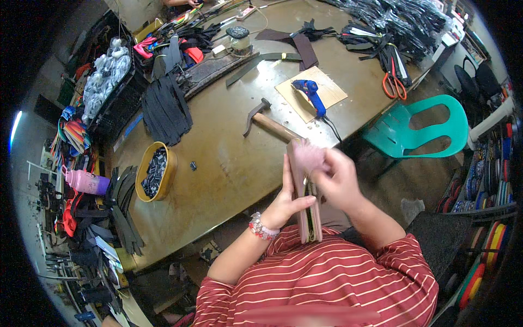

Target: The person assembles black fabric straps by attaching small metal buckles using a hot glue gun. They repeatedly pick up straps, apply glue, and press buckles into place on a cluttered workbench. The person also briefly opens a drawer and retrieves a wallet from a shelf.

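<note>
My left hand [289, 204] is closed around a slim pink zip wallet [309, 220], its thumb laid across the near face. The wallet stands lengthwise in front of my striped shirt, with a dark zipper with gold-coloured edging running along it. At the wallet's far end, my right hand [339, 177] pinches a soft pink piece [309, 158]. Motion blur hides whether that piece is attached to the wallet. Just beyond lies a hammer [277, 126] with a wooden handle, its handle end close to the wallet.
A blue glue gun [309, 95] rests on a pale board [333, 98]. On the table [218, 163] are a yellow tub [143, 188] of small black pieces, black strips [166, 111] and orange-handled scissors [393, 84]. A green chair [400, 136] stands at the right.
</note>
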The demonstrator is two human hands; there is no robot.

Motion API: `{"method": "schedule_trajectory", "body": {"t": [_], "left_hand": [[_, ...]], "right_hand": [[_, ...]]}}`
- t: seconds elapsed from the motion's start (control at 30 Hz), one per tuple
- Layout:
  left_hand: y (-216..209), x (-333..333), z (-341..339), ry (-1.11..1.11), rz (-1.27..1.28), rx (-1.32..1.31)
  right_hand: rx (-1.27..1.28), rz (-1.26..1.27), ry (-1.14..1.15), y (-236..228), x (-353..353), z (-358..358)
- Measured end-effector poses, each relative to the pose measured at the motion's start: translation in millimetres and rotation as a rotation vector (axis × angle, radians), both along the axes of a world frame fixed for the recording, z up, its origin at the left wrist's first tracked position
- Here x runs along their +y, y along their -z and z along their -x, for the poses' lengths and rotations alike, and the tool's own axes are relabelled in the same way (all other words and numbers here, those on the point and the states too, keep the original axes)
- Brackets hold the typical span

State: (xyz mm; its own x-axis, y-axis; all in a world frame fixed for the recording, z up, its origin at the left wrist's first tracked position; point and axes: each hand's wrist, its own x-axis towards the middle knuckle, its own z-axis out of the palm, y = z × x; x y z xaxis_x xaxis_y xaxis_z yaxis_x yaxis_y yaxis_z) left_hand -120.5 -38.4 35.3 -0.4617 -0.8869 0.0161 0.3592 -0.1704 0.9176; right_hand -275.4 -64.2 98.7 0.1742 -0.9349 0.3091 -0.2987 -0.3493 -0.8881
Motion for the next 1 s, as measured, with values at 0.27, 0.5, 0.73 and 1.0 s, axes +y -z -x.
{"method": "schedule_trajectory", "body": {"t": [0.27, 0.5, 0.73, 1.0], "left_hand": [[-11, -7, 14, 0.319, 0.46, -0.489], [-13, -22, 11, 0.199, -0.103, -0.02], [-19, -6, -27, -0.1, -0.431, 0.268], [-14, 12, -27, -0.059, -0.399, 0.218]], "right_hand": [[-0.518, -0.716, -0.343, 78, -65, 72], [-0.058, 0.167, 0.412, 52, -27, 69], [0.446, 0.645, -0.255, 26, 10, 51], [0.496, 0.685, -0.271, 26, 19, 29]]}}
